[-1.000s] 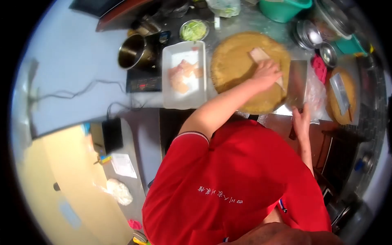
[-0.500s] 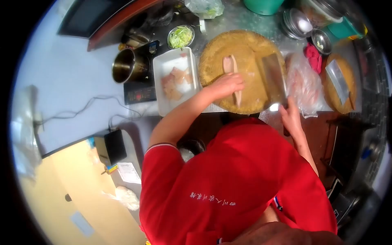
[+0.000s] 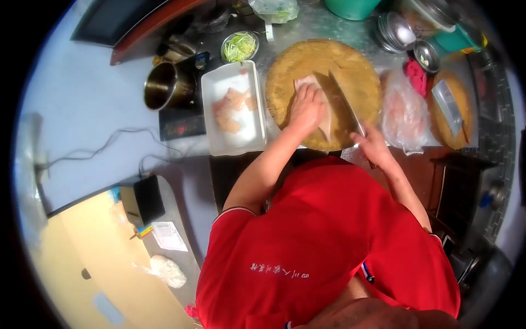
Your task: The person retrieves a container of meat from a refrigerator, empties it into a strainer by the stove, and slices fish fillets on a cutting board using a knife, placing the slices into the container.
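A pale, flat piece of meat (image 3: 327,123) lies on the round wooden chopping board (image 3: 353,60). My left hand (image 3: 308,107) is on top of it, fingers bent and pressing it against the board. In my right hand (image 3: 372,145) is the handle of a cleaver (image 3: 346,101), its blade tilted on edge over the board, to the right of the meat and apart from it. A white tray (image 3: 261,129) left of the board holds more pieces of pale meat (image 3: 233,107).
Shredded green vegetable (image 3: 239,47) fills a bowl behind the tray. A metal pot (image 3: 164,88) stands at the left. Right of the board are a plastic bag of meat (image 3: 405,112), a pink cloth (image 3: 415,77) and a second board (image 3: 466,98) with another cleaver (image 3: 448,107).
The meat moved left across the board with my left hand, then spread flatter under it. The cleaver has swung from lying broadside to edge-on and come closer to the meat.
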Demonstrator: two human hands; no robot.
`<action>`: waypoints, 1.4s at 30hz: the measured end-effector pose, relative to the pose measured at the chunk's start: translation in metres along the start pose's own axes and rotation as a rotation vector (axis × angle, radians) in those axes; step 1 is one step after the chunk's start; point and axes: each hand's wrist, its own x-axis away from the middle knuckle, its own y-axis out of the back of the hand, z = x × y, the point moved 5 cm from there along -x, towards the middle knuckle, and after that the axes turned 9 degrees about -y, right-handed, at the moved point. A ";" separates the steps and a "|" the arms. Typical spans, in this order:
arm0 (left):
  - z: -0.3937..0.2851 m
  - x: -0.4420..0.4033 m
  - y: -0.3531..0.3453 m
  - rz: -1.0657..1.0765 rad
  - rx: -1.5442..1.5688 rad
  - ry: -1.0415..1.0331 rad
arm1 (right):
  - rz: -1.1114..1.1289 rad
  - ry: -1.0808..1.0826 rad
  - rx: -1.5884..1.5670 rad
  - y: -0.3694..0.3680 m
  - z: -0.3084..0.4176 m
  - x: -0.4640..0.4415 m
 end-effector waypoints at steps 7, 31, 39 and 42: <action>-0.021 -0.001 0.018 0.095 -0.061 -0.002 | -0.162 0.316 0.307 -0.029 0.042 -0.024; -0.009 0.015 0.010 0.130 -0.086 -0.134 | -0.218 0.374 0.562 -0.067 0.002 -0.050; -0.004 0.020 0.004 0.203 -0.086 -0.064 | -0.200 0.355 0.546 -0.062 0.010 -0.066; -0.005 0.019 0.007 0.193 -0.062 -0.090 | -0.171 0.376 0.556 -0.056 0.011 -0.051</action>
